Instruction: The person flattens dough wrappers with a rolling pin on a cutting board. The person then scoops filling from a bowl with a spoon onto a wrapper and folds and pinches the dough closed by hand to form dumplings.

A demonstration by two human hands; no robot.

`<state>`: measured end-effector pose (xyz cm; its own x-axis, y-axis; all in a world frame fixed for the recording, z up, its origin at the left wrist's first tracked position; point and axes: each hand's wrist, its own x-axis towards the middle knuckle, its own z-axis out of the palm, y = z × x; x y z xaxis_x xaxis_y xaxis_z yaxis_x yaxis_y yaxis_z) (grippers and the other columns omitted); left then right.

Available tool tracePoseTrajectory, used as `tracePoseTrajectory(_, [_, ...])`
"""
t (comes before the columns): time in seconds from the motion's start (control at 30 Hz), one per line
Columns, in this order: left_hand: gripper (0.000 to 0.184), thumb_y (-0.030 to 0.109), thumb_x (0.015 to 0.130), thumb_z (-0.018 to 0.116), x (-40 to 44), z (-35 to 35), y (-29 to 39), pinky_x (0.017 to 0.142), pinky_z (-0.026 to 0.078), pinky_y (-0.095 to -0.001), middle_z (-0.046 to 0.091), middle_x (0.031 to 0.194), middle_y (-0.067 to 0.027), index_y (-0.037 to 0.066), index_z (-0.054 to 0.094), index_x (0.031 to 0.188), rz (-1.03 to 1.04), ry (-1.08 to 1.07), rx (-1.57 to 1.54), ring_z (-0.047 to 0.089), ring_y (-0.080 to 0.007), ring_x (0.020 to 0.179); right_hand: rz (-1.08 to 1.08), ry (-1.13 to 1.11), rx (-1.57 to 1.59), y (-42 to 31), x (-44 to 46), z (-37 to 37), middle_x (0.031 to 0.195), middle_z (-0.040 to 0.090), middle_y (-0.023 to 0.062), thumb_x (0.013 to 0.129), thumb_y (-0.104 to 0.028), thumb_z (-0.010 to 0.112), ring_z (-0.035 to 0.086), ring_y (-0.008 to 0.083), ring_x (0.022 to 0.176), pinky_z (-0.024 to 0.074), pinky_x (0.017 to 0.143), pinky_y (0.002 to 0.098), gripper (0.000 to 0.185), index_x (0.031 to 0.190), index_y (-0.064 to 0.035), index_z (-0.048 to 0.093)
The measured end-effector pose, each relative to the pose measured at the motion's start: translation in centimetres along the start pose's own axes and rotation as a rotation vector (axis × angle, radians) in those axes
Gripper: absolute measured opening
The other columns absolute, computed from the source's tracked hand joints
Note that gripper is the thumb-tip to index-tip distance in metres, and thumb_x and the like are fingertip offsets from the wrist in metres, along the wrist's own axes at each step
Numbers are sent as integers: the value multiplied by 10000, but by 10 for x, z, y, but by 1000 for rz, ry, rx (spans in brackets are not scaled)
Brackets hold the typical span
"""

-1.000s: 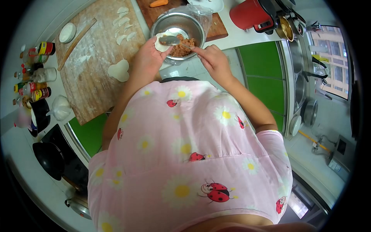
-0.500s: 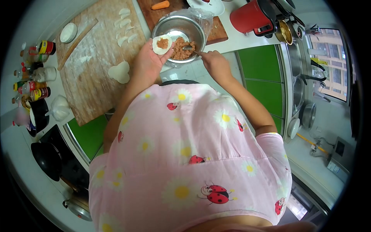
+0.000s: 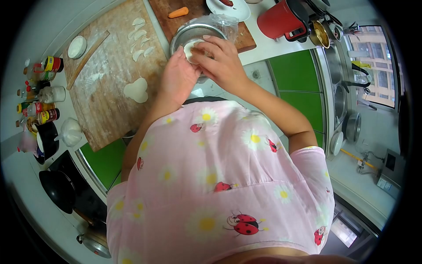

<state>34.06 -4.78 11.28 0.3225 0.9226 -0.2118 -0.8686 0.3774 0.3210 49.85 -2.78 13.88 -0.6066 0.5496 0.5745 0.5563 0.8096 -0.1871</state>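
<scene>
A dough round is held above the metal bowl – gripped at its left side by the left hand and touched by the right hand's bent fingers (whether they grip cannot be told). On the floured board at left, folded dumplings are laid, far beyond flat dough.

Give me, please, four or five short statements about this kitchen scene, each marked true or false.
1. The left hand and right hand are both at the dough wrapper. True.
2. The rolling pin is in the right hand. False: it lies on the floured board.
3. The carrot lies on the chopping board. True.
4. The cabinet fronts are red. False: they are green.
5. The small white bowl stands on the floured board. True.
</scene>
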Motion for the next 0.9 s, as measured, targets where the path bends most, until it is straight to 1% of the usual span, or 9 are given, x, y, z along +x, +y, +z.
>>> tracePoseTrajectory(0.1, [374,263,1004,395,1,-5,4,1077,344,-397,492,1331,-108,29,410,1296,9,-34,-4,493,-223,1210,-16,-7,36,4,0,1,1156,587,17,682,-135,728,489,283,1192,401,910,424,266,932,-129,637])
tracePoseTrajectory(0.3, [284,173,971,497,-4,-14,3,1077,360,-380,557,1251,-92,37,494,1220,1,60,13,536,-186,1164,25,1,81,5,-3,-3,1168,585,17,683,-100,724,485,290,1198,402,909,442,254,920,-137,640])
tracePoseTrajectory(0.4, [274,151,966,504,-5,-15,2,1081,366,-375,556,1253,-90,37,492,1215,13,37,-14,547,-186,1153,-25,-41,77,4,1,-4,1177,581,18,683,-108,731,482,294,1203,402,916,448,253,917,-141,639])
tracePoseTrajectory(0.5, [280,147,970,499,-6,-10,3,1091,362,-381,554,1251,-102,30,480,1223,18,62,-13,546,-202,1161,-67,-51,67,10,2,-5,1179,578,21,695,-118,741,474,297,1213,393,939,449,238,909,-132,637])
tracePoseTrajectory(0.6, [291,146,972,494,-6,-10,3,1098,358,-392,550,1256,-119,20,468,1233,24,81,35,545,-225,1177,19,-40,118,9,5,-4,1180,579,37,725,-122,737,474,306,1205,381,963,444,203,902,-121,638])
tracePoseTrajectory(0.7, [316,160,977,486,-10,-7,5,1109,348,-396,533,1287,-137,10,452,1253,27,16,137,540,-241,1192,190,6,302,9,6,1,1172,584,67,779,-116,712,477,307,1193,370,984,425,145,900,-91,637])
tracePoseTrajectory(0.8, [357,178,982,476,-11,-5,5,1106,347,-389,526,1307,-145,-7,446,1286,65,12,223,534,-241,1204,384,69,519,7,7,7,1148,597,87,816,-102,686,492,289,1166,368,991,397,107,900,-63,634])
tracePoseTrajectory(0.9, [393,198,990,467,-12,-4,7,1091,359,-368,540,1295,-139,-18,441,1318,66,-37,240,541,-230,1193,499,10,616,9,7,6,1176,585,50,856,-108,669,477,221,1193,343,1028,358,102,924,-50,619])
